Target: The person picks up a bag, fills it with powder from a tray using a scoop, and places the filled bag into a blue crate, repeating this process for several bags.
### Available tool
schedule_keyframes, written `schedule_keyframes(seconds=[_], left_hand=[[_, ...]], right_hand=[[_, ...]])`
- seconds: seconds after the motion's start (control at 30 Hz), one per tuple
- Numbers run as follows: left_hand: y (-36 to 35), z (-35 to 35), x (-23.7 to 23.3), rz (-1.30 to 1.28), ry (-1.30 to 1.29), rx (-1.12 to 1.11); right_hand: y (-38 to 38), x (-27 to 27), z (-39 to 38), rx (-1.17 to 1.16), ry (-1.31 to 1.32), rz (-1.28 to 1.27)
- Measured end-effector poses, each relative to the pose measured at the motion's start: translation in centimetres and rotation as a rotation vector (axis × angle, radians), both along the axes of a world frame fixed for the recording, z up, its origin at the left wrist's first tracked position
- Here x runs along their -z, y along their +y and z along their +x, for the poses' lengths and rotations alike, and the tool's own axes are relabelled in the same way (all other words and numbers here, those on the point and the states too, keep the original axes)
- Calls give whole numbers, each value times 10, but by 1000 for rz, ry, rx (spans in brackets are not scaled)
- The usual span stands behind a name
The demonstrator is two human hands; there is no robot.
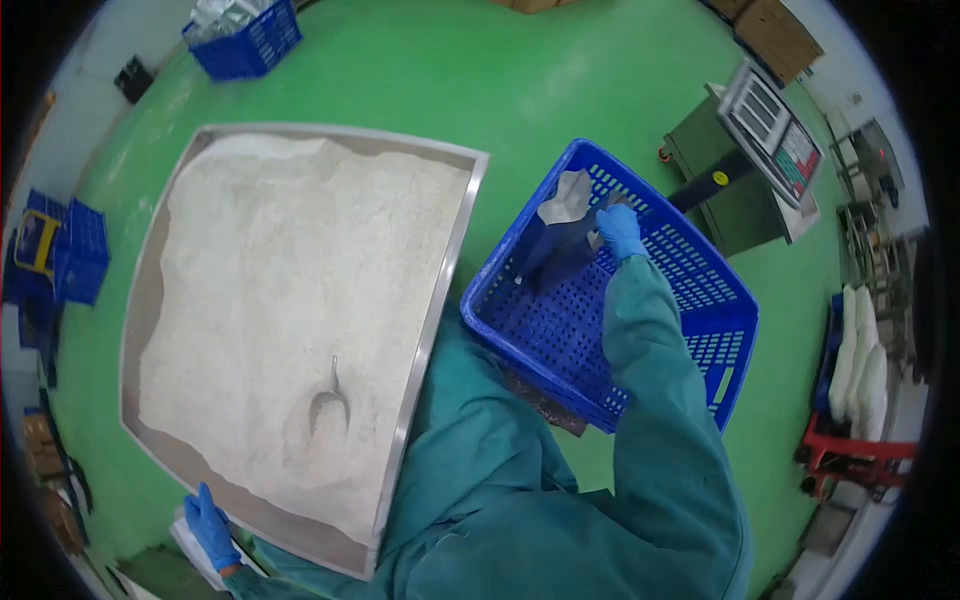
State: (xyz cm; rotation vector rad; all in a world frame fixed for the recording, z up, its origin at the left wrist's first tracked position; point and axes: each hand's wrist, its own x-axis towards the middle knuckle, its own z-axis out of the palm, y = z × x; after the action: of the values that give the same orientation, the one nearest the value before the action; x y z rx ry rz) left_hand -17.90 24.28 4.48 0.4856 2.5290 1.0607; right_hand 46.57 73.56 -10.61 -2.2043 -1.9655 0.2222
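My right hand, in a blue glove, reaches into a blue plastic basket. Its fingers are closed on the upper edge of a silver-grey foil bag standing at the basket's far left corner. My left hand, also gloved in blue, is by the near left edge of a metal tray, its fingers stretched out and holding nothing. A white flat item lies beneath it, partly covered. White powder fills the tray, with a metal scoop lying in it.
A weighing scale stands beyond the basket to the right. Another blue crate holds silver bags at the far left. More blue crates are along the left wall. A red pallet truck with white sacks is at the right.
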Motion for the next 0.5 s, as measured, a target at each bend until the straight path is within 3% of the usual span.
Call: schedule_keyframes(seconds=[0.03,0.1,0.33,0.4,0.5], left_hand=[[0,4,2,-18,-14,-25],[-1,9,7,-35,-4,1],[6,16,26,-3,-45,20],[21,30,12,-90,-101,16],[-1,20,20,37,-96,158]], right_hand=[[6,18,3,-25,-14,-18],[11,21,-14,145,78,31],[12,23,-17,87,71,-20],[4,6,-20,90,59,-47],[-24,-57,-16,303,339,201]])
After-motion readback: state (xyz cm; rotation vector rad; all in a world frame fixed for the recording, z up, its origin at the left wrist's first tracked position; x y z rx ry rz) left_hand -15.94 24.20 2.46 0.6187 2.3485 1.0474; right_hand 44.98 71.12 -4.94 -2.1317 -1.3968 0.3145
